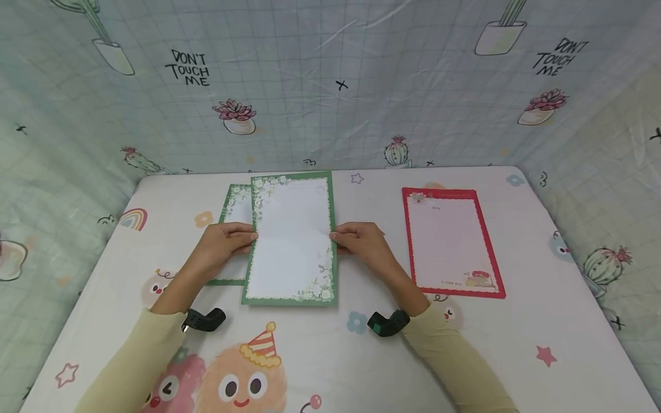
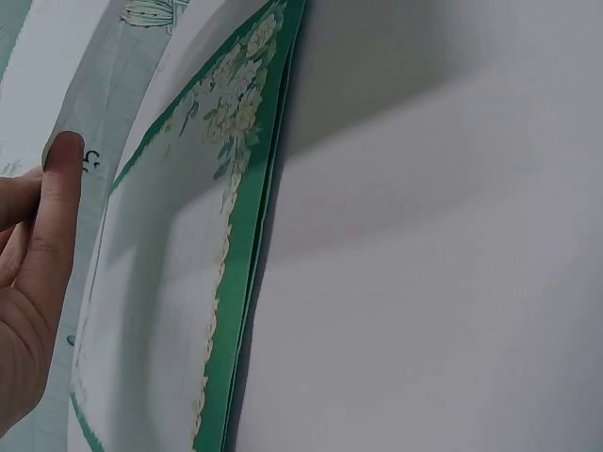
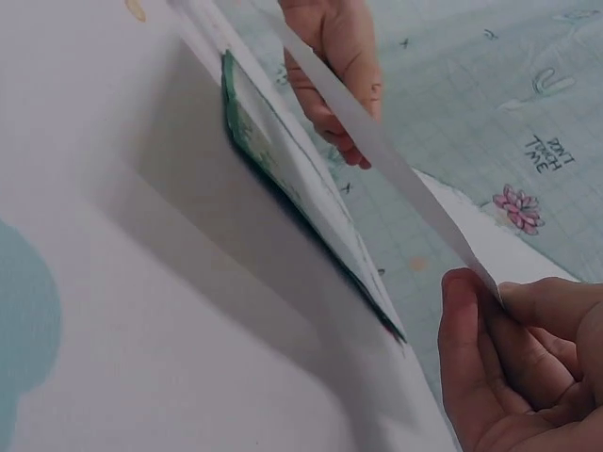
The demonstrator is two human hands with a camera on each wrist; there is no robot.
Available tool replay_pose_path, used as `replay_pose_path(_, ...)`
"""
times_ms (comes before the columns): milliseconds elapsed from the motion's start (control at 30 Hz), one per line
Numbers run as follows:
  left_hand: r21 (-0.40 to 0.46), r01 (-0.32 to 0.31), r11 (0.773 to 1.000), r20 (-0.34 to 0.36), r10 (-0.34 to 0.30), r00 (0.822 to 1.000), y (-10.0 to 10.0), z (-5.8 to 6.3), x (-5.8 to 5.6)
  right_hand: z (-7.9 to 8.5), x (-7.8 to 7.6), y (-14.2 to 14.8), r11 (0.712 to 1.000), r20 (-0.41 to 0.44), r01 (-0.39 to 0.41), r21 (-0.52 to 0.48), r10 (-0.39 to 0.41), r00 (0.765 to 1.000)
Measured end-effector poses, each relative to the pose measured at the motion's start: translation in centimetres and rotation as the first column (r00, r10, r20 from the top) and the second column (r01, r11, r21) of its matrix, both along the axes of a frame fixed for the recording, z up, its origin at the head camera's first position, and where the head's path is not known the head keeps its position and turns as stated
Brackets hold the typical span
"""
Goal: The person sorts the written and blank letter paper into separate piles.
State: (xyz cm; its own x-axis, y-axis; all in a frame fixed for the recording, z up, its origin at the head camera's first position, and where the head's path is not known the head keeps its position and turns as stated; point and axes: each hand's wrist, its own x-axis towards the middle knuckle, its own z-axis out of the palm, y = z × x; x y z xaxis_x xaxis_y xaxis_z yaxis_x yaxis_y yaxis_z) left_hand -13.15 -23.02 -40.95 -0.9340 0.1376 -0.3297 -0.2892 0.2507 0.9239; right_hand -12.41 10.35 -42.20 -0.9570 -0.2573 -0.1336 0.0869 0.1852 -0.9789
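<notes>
A white sheet of letter paper (image 1: pixel 291 241) with a green floral border is held up off the table, its printed face toward the head camera. My left hand (image 1: pixel 219 246) pinches its left edge between thumb and fingers. At the right edge, my right hand (image 1: pixel 364 244) pinches it the same way, as the right wrist view shows with the thin sheet (image 3: pixel 405 188) seen edge-on. Below and behind lies a thin stack of matching green-bordered paper (image 2: pixel 179 282) on the table, apart from the held sheet and partly hidden by it in the head view.
Red-bordered letter paper (image 1: pixel 449 241) lies flat on the table, right of my right hand. The white table covering (image 1: pixel 330 367) carries cartoon prints. A cactus-print cloth (image 1: pixel 330 115) hangs behind and at both sides. Each wrist bears a black device (image 1: pixel 387 323).
</notes>
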Motion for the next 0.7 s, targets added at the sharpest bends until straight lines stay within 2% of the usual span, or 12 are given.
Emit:
replay_pose_path(167,-0.018,0.0,1.0,0.003,0.0,1.0,-0.9,0.1,0.2,-0.2,0.0,-0.5,1.0,0.047,-0.021,-0.003,0.021,0.999)
replay_pose_path(433,-0.036,0.002,0.999,0.033,-0.001,0.999,-2.0,-0.2,0.1,-0.6,0.1,-1.1,0.991,0.102,-0.033,-0.127,0.046,0.994)
replay_pose_path(700,-0.024,-0.015,1.0,0.061,0.017,0.998,-3.0,-0.1,0.0,-0.8,0.1,-2.1,0.988,0.073,-0.036,-0.15,0.048,0.996)
